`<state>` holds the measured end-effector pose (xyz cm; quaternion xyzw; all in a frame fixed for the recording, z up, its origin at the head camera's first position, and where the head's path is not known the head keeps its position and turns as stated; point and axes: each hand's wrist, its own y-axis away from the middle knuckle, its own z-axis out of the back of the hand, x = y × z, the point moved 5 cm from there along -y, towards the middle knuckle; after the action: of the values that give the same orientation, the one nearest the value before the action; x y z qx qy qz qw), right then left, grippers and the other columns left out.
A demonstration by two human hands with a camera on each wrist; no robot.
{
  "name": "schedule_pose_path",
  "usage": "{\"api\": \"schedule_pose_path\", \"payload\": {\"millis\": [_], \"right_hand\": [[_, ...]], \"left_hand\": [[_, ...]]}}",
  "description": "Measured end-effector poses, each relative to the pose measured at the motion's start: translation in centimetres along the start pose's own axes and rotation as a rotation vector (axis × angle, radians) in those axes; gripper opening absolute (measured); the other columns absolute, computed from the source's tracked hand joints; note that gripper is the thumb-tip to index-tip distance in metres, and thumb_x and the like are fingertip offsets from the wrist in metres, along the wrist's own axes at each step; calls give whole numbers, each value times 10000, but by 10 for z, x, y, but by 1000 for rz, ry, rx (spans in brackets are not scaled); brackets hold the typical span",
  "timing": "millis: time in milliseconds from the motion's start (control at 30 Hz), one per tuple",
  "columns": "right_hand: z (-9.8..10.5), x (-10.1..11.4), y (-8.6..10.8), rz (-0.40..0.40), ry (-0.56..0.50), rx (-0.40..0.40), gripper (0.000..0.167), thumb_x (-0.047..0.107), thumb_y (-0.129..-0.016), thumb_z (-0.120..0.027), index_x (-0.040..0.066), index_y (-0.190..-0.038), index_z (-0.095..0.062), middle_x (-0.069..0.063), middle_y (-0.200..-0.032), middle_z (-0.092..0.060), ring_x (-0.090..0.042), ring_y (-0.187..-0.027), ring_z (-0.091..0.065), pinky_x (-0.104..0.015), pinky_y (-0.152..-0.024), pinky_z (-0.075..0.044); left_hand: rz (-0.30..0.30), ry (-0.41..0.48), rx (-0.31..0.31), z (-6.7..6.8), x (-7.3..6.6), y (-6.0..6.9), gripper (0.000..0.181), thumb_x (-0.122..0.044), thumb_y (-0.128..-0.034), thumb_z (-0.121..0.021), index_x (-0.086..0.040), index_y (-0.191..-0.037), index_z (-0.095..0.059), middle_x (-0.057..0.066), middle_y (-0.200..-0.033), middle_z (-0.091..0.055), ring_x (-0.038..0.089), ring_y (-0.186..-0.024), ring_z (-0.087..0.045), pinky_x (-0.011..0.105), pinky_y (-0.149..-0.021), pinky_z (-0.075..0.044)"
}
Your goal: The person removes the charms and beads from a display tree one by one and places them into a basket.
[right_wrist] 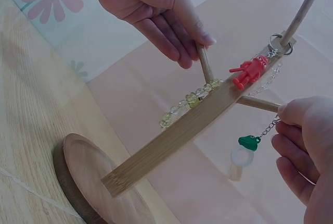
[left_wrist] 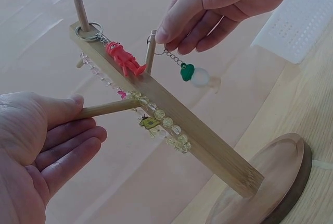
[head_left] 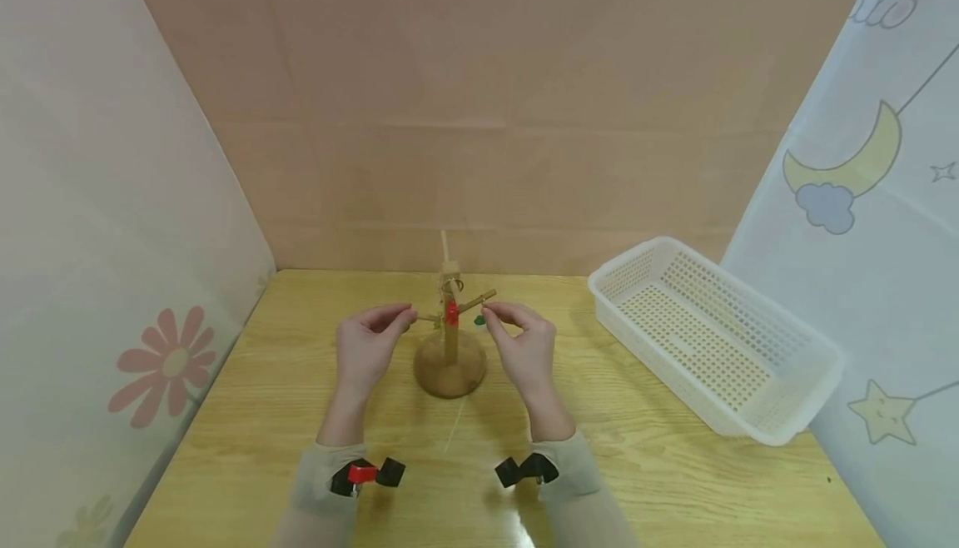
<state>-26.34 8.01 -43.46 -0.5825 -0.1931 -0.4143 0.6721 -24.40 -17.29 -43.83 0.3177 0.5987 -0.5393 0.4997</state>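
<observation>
A wooden rack point(head_left: 451, 340) with side pegs stands upright on a round base. My left hand point(head_left: 367, 344) pinches the end of its left peg point(left_wrist: 112, 108); a bracelet of yellowish clear beads point(left_wrist: 158, 114) hangs on that peg. My right hand point(head_left: 524, 344) pinches the split ring of a keychain with a green figure point(right_wrist: 250, 141) and a pale ball below it. That ring is around the tip of the right peg point(right_wrist: 257, 103), and the charm dangles free. A red figure keychain point(left_wrist: 123, 58) hangs by its ring from the top peg point(right_wrist: 299, 18).
Behind the post hangs a pale pink beaded strand point(left_wrist: 99, 73), partly hidden. A white perforated plastic basket point(head_left: 614, 311) sits at the right on the wooden table point(head_left: 277, 448). Patterned cloth walls stand left and right, with a plain pinkish backdrop point(head_left: 487, 115) behind.
</observation>
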Motion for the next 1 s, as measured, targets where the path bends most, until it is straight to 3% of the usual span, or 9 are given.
{"api": "schedule_pose_path", "payload": {"millis": [200, 433, 667, 1000], "right_hand": [[2, -1, 0, -5, -26, -26, 42, 76, -942, -844, 65, -982, -850, -52, -962, -817, -266, -878, -788, -531, -822, -637], [8, 40, -4, 5, -7, -70, 50, -106, -892, -811, -76, -931, -804, -197, -918, -794, -392, -827, -772, -614, -772, -621], [14, 40, -5, -4, -17, -105, 48, -104, -898, -809, -82, -939, -802, -208, -930, -795, -416, -831, -770, -639, -765, -610], [20, 40, -8, 28, -11, -130, 51, -123, -888, -807, -96, -928, -791, -233, -922, -786, -435, -816, -763, -649, -757, -610]], "left_hand": [[2, 0, 0, 1, 0, 0, 190, -150, -964, -841, 16, -1054, -833, 151, -970, -809, 229, -858, -783, 246, -751, -625], [2, 19, -1, 1, 3, 1, 203, -138, -960, -843, 37, -1061, -824, 177, -982, -805, 166, -846, -782, 239, -759, -625], [8, 14, 0, 1, 3, 1, 221, -140, -964, -839, 52, -1073, -819, 164, -972, -808, 108, -829, -771, 238, -752, -622], [2, -7, -5, 1, 2, 1, 206, -167, -961, -847, 12, -1062, -835, 147, -967, -811, 144, -835, -774, 249, -742, -623]]}}
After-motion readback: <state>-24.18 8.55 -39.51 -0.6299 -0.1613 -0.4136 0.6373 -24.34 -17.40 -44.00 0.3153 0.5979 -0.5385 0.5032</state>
